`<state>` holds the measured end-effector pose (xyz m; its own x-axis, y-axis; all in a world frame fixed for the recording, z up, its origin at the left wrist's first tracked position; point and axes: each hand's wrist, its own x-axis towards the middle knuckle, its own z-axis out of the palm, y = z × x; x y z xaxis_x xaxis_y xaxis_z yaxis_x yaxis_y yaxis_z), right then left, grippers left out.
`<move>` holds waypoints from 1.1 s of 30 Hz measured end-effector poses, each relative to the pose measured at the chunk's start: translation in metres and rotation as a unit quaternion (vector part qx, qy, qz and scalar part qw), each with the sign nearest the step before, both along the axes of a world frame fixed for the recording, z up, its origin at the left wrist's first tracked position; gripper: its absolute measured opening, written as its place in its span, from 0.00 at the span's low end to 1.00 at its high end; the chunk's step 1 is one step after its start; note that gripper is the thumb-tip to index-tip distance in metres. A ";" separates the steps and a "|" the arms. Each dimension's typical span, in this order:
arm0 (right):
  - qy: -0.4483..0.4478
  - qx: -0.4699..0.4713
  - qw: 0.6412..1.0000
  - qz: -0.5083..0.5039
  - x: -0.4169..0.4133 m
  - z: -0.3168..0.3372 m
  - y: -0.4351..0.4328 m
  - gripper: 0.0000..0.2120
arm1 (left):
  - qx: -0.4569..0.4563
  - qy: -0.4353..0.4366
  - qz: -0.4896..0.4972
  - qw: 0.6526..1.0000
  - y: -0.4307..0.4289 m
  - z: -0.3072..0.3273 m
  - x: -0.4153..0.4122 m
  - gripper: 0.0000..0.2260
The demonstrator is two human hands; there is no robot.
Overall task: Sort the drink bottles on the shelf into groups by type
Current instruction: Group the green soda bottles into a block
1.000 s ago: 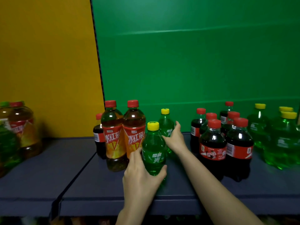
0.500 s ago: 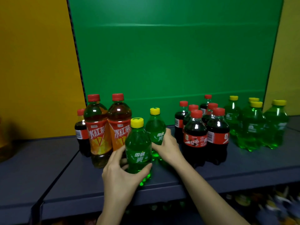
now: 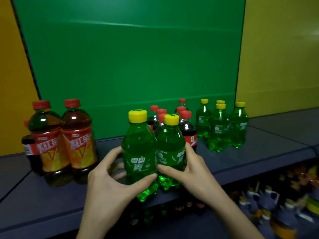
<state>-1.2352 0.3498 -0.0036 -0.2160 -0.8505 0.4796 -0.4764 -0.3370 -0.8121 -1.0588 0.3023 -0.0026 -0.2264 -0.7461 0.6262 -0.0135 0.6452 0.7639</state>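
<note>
Green backing board [image 3: 129, 66] rises behind the dark shelf [image 3: 259, 152], with yellow panels on either side. A second ago the left green bottle [image 3: 138, 152] and the right green bottle [image 3: 170, 149] stood apart near the shelf's middle, one behind the other. Now they are drawn together with their sides touching, out by the front edge. They look lifted, since the left one's base hangs past that edge. The left hand [image 3: 110, 183] wraps its bottle with the thumb across the lower front, and the right hand [image 3: 193, 168] is curled round the other. Both bottles are close to upright, long axis vertical, yellow caps up, labels toward the camera. The view has also swung toward the shelf's right end, where the green group [image 3: 219, 128] stands beyond the cola cluster [image 3: 189, 133]. I judge that this pair is headed there. Two iced tea bottles [image 3: 51, 145] stand toward the left end.
</note>
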 end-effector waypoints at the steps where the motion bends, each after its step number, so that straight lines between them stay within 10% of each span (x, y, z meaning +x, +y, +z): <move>1: 0.009 -0.002 1.000 -0.013 -0.013 0.001 0.008 0.25 | 0.000 -0.002 -0.016 1.000 0.004 0.002 -0.012 0.30; 9: 0.047 0.029 0.989 -0.134 -0.141 0.004 0.058 0.48 | 0.019 0.007 -0.060 0.998 0.031 0.004 -0.133 0.29; 14: 0.030 0.006 0.989 -0.143 -0.224 0.014 0.068 0.24 | 0.017 0.013 -0.003 1.000 0.035 0.000 -0.213 0.27; 33: 0.029 0.046 0.984 -0.172 -0.345 -0.015 -0.009 0.28 | 0.039 -0.090 0.191 0.977 0.013 -0.030 -0.342 0.38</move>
<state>-1.5798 0.3405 -0.0187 -0.4724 -0.7725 0.4244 -0.5964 -0.0744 -0.7992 -1.4012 0.3151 -0.0324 -0.0235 -0.8418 0.5393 -0.3809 0.5063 0.7737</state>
